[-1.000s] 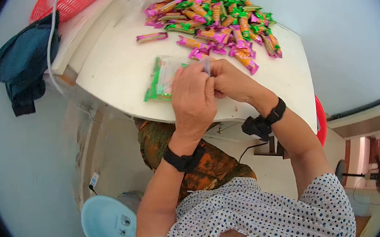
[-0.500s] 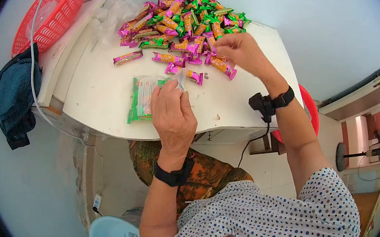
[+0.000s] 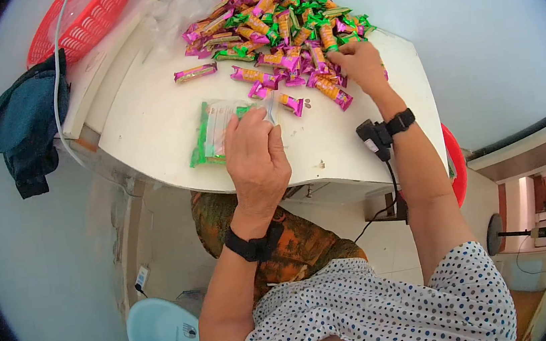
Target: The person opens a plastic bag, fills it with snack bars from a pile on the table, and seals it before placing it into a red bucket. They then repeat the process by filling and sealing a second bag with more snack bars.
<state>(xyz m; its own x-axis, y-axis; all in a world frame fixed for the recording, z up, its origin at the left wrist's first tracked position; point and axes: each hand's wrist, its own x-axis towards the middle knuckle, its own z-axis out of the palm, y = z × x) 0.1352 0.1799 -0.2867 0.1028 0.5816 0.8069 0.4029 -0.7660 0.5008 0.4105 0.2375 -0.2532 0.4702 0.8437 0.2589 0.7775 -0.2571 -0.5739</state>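
My left hand [image 3: 256, 152] rests on the table with bent fingers closed on the mouth of a clear zip bag [image 3: 219, 119]. Green-wrapped packets show inside the bag, which lies flat. At the right side of a heap of wrapped snacks [image 3: 283, 24], my right hand [image 3: 362, 69] has its fingers bent together at the green end of a wrapped snack [image 3: 327, 33]. Its fingertips partly hide what they touch. Several purple-wrapped snacks lie loose in front of the heap, one purple packet [image 3: 195, 73] apart to the left and another [image 3: 330, 91] below my right hand.
The white table [image 3: 169, 142] has a rounded front edge and a wall behind it. A red basket [image 3: 94, 22], crumpled clear plastic [image 3: 177, 13] and a dark cloth [image 3: 29, 124] are at the left. A cable [image 3: 391, 177] hangs from the device on my right wrist.
My right hand has moved right and slightly up the heap, onto the green end of a snack. The left hand stays at the bag. The whole view has shifted a little.
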